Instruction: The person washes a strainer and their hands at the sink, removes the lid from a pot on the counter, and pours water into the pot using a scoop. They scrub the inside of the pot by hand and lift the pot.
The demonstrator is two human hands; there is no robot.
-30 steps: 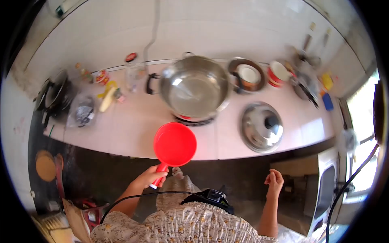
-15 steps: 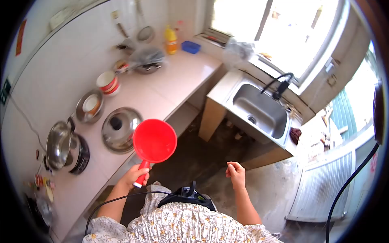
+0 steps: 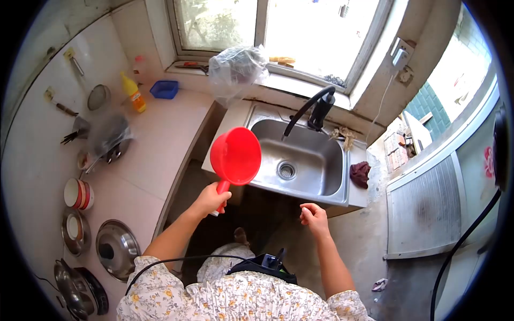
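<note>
My left hand (image 3: 211, 200) is wrapped round the handle of a red plastic ladle (image 3: 235, 156), whose round bowl tilts open toward the camera. The ladle overlaps the near left corner of a steel sink (image 3: 300, 155). A black faucet (image 3: 320, 109) arches over the basin from its back edge. My right hand (image 3: 315, 218) hangs in front of the sink, its fingers curled together; nothing shows in them.
A pink counter (image 3: 155, 166) runs along the left, with a steel lid (image 3: 116, 250), a striped bowl (image 3: 78, 193), a yellow bottle (image 3: 134, 93) and a blue basket (image 3: 164, 89). A plastic bag (image 3: 235, 72) hangs by the window. A dark red cloth (image 3: 360, 174) lies right of the sink.
The view has turned right from the counter and pot to the sink, which is now closer. The ladle has stayed in my left hand and now reaches the sink's near left corner in view.
</note>
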